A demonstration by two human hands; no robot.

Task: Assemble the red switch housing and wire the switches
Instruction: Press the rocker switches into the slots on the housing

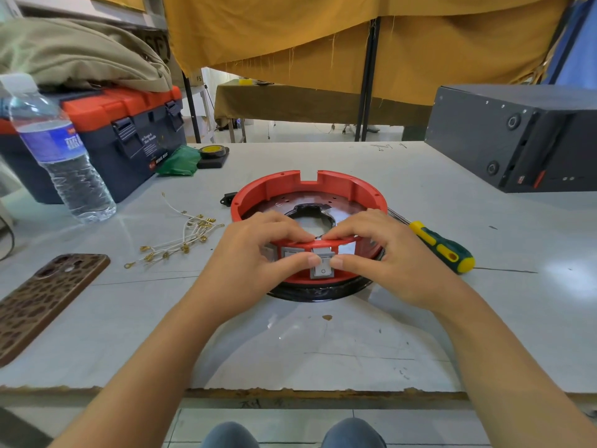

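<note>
**Both hands seat a rocker switch in the red housing's near wall**

The white worktable point(323, 350) carries everything within arm's reach. At its far right stands a dark metal box point(517, 137), at far left a blue and orange toolbox point(122, 124) with a cloth bag on top, both well away from the work so the middle is free for the hands.

The red switch housing point(307, 189), a round ring with a notch in its far wall, sits at the table's centre on a black base point(316, 294), its near wall turned toward the person so the switch openings face them.

A water bottle point(61, 150) stands in front of the toolbox, and a phone in a patterned case point(42, 295) lies at the left edge.

The left hand point(258, 253) and right hand point(384, 253) meet on the near wall. Each curls its fingers over the red rim while its thumb presses the front, pinching the wall between them; this probably braces the ring while the thumbs push.

A green and yellow screwdriver point(442, 247) lies just right of the housing, near the right hand.

A loose bundle of white wires with gold terminals point(181, 234) waits left of the housing, untouched, so wiring looks not yet begun.

The grey rocker switch point(323, 263) sits between the two thumbs, a second one just to its left.
</note>
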